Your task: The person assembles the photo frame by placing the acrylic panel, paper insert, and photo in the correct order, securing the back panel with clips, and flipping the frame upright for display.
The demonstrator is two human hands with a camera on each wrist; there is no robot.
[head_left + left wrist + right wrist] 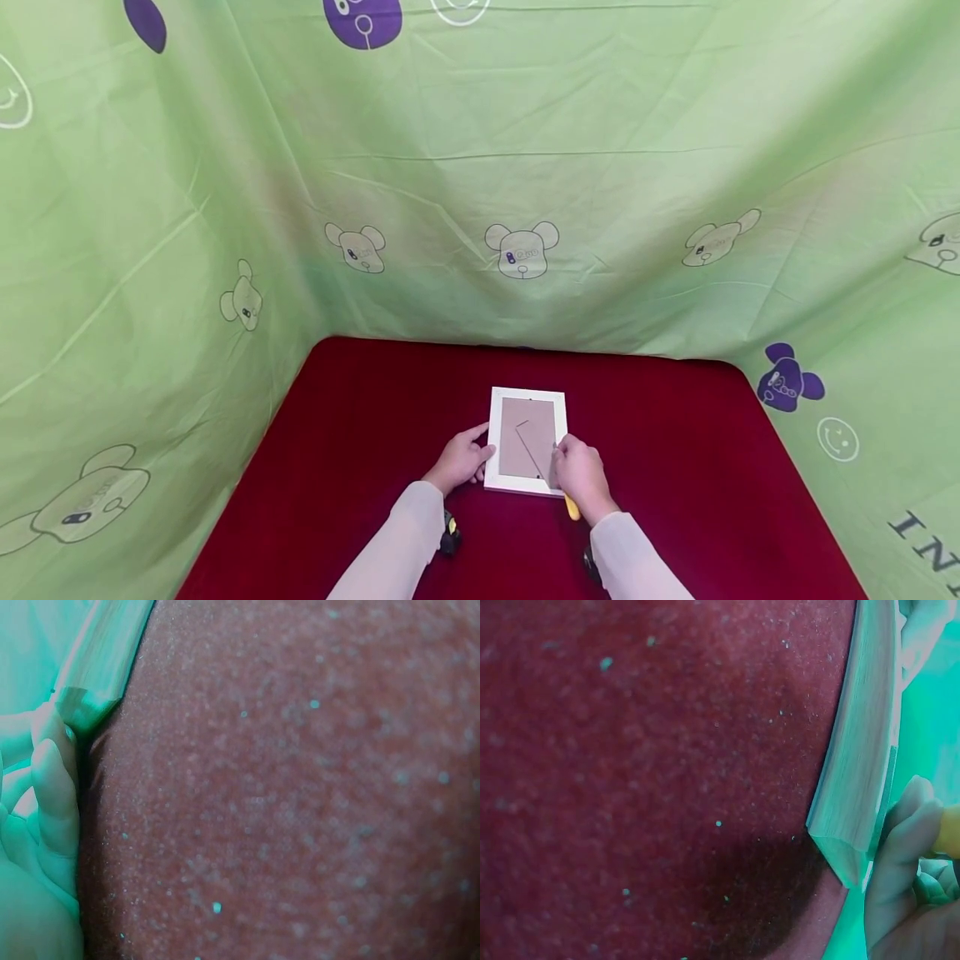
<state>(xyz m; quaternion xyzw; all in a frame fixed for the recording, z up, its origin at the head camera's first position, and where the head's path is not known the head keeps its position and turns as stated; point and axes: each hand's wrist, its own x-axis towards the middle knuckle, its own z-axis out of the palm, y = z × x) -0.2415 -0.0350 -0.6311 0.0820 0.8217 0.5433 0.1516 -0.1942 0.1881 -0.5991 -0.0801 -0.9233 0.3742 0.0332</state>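
A white picture frame (527, 398) lies face down on the red table (360, 433), its brown backing board (525, 446) up. My left hand (461, 460) holds the frame's left edge near the front corner, thumb on the rim and fingers (52, 787) against the frame's side (101, 660). My right hand (579, 473) rests over the frame's front right corner (847, 855) and grips a yellow tool handle (572, 506), which pokes out below the palm and shows in the right wrist view as a yellow tool handle (949, 832). The tool's tip is hidden under the hand.
A green cloth printed with bears (522, 250) walls in the table at the back and both sides. Red tabletop stretches left, right and behind the frame. Black wrist-worn cameras (448, 533) sit on both sleeves.
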